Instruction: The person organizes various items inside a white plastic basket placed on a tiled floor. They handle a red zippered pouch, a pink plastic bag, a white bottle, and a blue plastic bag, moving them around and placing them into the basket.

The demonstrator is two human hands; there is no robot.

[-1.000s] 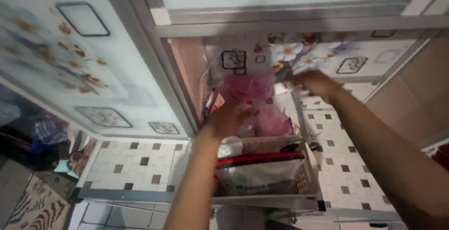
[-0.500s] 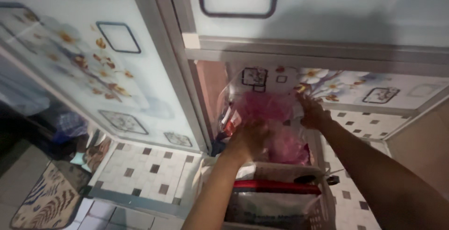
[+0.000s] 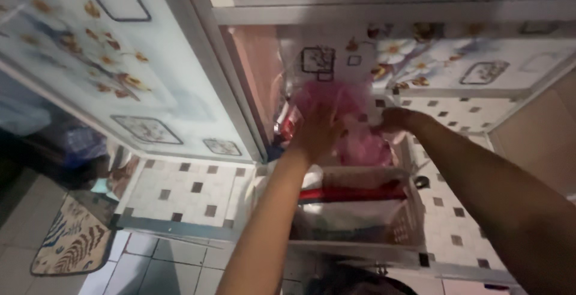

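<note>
Both my arms stretch forward; left hand (image 3: 316, 132) spreads flat, fingers loose, right hand (image 3: 393, 119) curls closed.

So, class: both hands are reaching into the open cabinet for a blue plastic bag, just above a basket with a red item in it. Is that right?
Not quite. In the head view the left hand and right hand are on a pink plastic bag, not a blue one. The rest stands: it sits in the open cabinet, just above the basket with the red item.
</note>
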